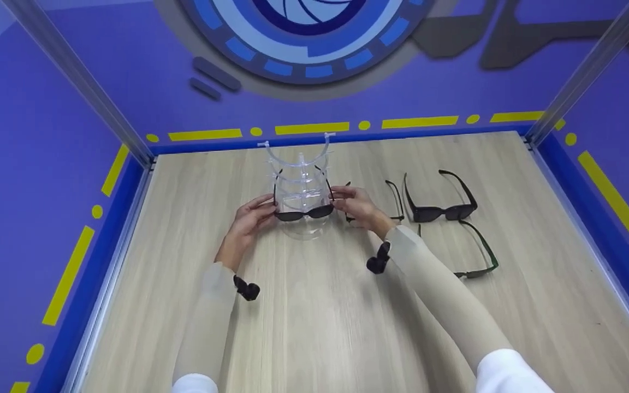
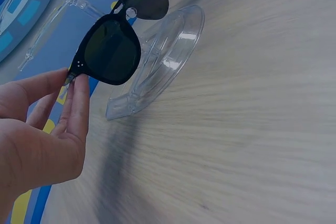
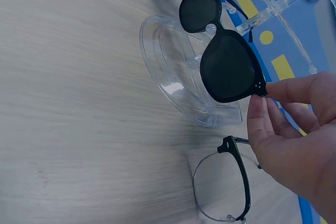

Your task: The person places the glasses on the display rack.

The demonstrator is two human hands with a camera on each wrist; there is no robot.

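Both hands pinch a pair of black sunglasses (image 1: 320,212) by its two outer front corners, with the dark lenses toward me. My left hand (image 1: 247,222) grips the left hinge, and my right hand (image 1: 359,206) grips the right one. The sunglasses sit at a low tier of a clear plastic glasses stand (image 1: 302,164), their temples reaching back along its sides. In the right wrist view the stand's peg shows at the bridge of the sunglasses (image 3: 228,69). The stand's curved base (image 2: 176,51) rests on the table below the lenses.
Right of the stand lie thin-rimmed eyeglasses (image 3: 241,182), partly behind my right hand. Farther right are thick black sunglasses (image 1: 444,213), and nearer me a dark green-black pair of glasses (image 1: 481,273), partly covered by my right forearm. Blue printed walls (image 1: 129,71) enclose the wooden table (image 1: 314,327).
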